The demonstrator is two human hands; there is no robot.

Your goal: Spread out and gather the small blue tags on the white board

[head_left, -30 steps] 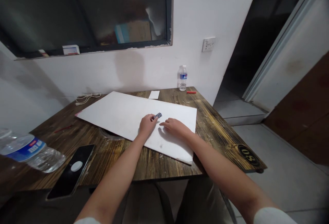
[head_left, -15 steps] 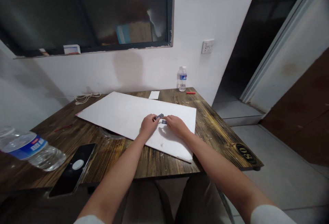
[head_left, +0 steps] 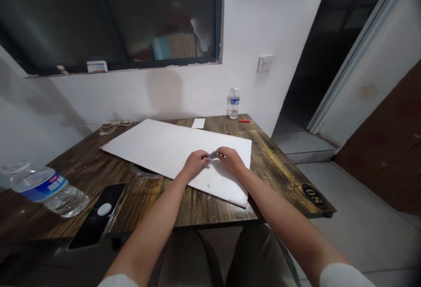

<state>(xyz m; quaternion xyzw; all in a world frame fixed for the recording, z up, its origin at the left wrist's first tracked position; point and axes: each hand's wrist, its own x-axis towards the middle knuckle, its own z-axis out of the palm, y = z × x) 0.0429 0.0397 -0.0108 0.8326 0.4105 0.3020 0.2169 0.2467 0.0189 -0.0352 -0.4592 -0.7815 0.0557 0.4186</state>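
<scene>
A small dark grey, strip-like piece (head_left: 212, 155) is between my hands, just over the white board (head_left: 158, 140). My left hand (head_left: 196, 163) pinches its left end with thumb and fingers. On the other side, the fingers of my right hand (head_left: 230, 159) are closed at its right end. The piece is too small to name, and fingertips cover its ends. A bit of white shows under the left thumb, too small to make out. The board lies flat and slanted across the wooden table (head_left: 279, 181).
At the left are a large water bottle (head_left: 49, 188) lying tilted and a black phone (head_left: 98, 214). Along the back stand a small bottle (head_left: 234, 105), a red stick-like object (head_left: 244, 121), a white card (head_left: 198, 123) and a white cable (head_left: 115, 125). A clear round item (head_left: 144, 171) peeks from under the board.
Both hands have shifted slightly right. The right fingers have come onto the dark piece in the left hand. A second dark piece, seen below the right fingers before, no longer shows separately.
</scene>
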